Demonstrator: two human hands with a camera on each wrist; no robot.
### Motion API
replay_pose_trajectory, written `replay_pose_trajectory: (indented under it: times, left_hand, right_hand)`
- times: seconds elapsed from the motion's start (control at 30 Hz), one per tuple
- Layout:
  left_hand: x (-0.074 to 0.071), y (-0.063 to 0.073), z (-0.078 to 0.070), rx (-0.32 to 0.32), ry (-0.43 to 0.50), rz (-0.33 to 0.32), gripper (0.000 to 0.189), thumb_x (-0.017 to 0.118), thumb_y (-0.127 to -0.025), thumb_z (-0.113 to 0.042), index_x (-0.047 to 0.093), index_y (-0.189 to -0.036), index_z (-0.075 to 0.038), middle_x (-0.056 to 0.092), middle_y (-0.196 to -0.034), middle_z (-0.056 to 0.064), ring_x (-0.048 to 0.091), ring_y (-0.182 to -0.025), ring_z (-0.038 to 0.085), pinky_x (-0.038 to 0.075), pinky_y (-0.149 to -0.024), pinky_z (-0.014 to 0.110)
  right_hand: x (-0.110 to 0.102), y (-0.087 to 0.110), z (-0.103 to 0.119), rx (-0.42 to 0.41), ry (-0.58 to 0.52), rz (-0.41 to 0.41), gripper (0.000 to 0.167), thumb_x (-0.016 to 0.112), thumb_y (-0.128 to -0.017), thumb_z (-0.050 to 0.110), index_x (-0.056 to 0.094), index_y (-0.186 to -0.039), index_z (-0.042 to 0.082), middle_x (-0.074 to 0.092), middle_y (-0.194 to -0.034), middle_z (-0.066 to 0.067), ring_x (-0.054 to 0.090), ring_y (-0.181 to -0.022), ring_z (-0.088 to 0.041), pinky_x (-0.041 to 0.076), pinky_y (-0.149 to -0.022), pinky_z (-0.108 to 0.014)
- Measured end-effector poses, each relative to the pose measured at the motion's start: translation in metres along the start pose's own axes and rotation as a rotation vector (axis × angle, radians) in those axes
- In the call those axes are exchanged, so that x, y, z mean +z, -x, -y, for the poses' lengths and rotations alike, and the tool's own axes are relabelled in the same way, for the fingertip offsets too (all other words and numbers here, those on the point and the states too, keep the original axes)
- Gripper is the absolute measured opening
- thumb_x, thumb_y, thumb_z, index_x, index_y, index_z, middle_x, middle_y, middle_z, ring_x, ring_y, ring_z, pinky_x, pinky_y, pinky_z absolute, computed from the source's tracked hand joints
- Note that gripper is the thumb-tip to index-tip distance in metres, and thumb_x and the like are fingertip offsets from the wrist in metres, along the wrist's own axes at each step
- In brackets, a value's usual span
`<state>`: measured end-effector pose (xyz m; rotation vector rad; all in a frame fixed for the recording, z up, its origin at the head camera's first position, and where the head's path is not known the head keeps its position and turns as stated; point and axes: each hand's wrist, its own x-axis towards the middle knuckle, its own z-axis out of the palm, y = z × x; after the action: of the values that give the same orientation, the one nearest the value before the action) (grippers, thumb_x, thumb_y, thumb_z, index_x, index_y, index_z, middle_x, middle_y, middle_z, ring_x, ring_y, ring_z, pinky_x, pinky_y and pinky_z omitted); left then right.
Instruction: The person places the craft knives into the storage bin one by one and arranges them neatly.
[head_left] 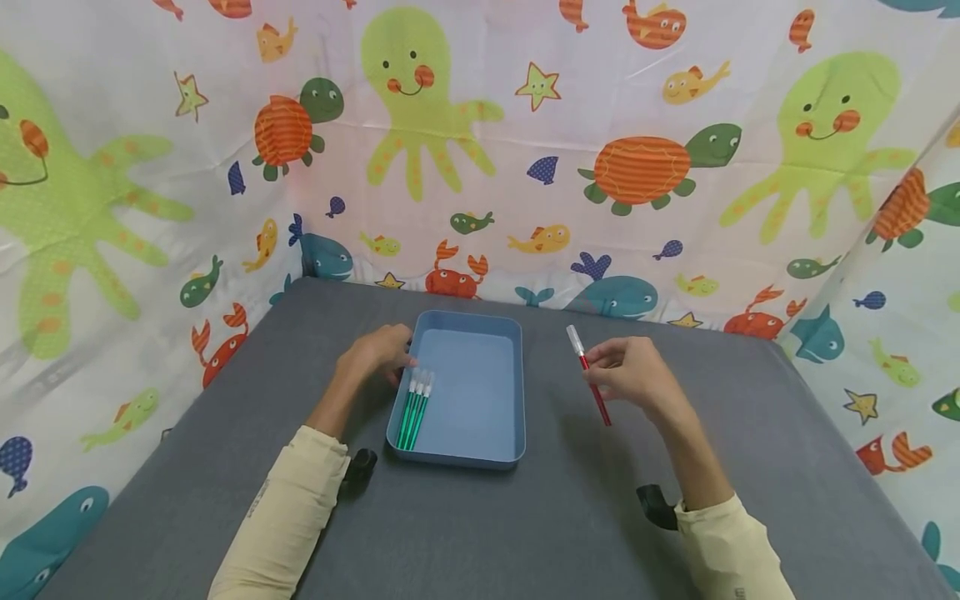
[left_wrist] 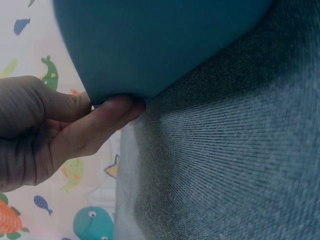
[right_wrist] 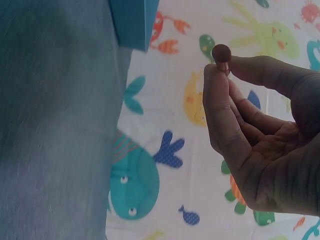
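A blue rectangular tray (head_left: 472, 383) lies on the table, and several green pens (head_left: 415, 417) with clear caps rest side by side along its left wall. At the tray's left edge my left hand (head_left: 378, 352) pinches the rim; in the left wrist view the thumb and fingers (left_wrist: 102, 120) meet at the tray's corner. To the right of the tray, my right hand (head_left: 630, 371) holds a slim red pen (head_left: 592, 379) between thumb and fingertips, its clear cap pointing up and away. From the right wrist view the pen (right_wrist: 221, 53) shows end-on, mostly hidden lengthwise.
A grey cloth (head_left: 480, 533) covers the table. Behind and at both sides hangs a white curtain (head_left: 495, 225) printed with sea animals, meeting the table's back edge. Black wrist-worn pieces (head_left: 656, 507) stick out beside both cream sleeves (head_left: 288, 508).
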<state>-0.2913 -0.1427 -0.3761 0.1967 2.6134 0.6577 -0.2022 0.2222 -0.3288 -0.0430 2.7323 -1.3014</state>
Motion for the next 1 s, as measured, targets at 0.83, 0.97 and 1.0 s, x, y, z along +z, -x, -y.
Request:
replay_pose_trajectory:
  times: [0.83, 0.97, 1.0]
  left_hand:
    - [-0.001, -0.004, -0.002, -0.003, 0.046, 0.031, 0.055, 0.064, -0.104, -0.013, 0.044, -0.152, 0.005, 0.064, -0.136, 0.027, 0.076, -0.096, 0.026, 0.065, -0.086, 0.038]
    - [-0.001, -0.003, -0.001, -0.007, 0.041, 0.027, 0.055, 0.065, -0.104, -0.014, 0.045, -0.152, 0.005, 0.066, -0.134, 0.026, 0.077, -0.094, 0.026, 0.064, -0.091, 0.04]
    - [-0.001, -0.003, -0.001, -0.009, 0.037, 0.028, 0.055, 0.065, -0.104, -0.015, 0.045, -0.152, 0.005, 0.066, -0.133, 0.026, 0.077, -0.093, 0.025, 0.064, -0.093, 0.041]
  right_hand:
    - [0.085, -0.028, 0.041, -0.044, -0.027, 0.077, 0.021, 0.079, -0.089, 0.005, 0.074, -0.108, -0.004, 0.075, -0.092, -0.015, 0.072, -0.073, -0.016, 0.065, -0.067, -0.033]
    - [0.103, -0.032, 0.044, -0.037, -0.025, 0.089, 0.021, 0.08, -0.088, 0.005, 0.075, -0.106, -0.004, 0.077, -0.091, -0.016, 0.073, -0.071, -0.016, 0.065, -0.066, -0.034]
    - [0.108, -0.033, 0.044, -0.032, -0.027, 0.09, 0.02, 0.081, -0.087, 0.005, 0.075, -0.105, -0.003, 0.077, -0.091, -0.015, 0.073, -0.071, -0.016, 0.065, -0.065, -0.034]
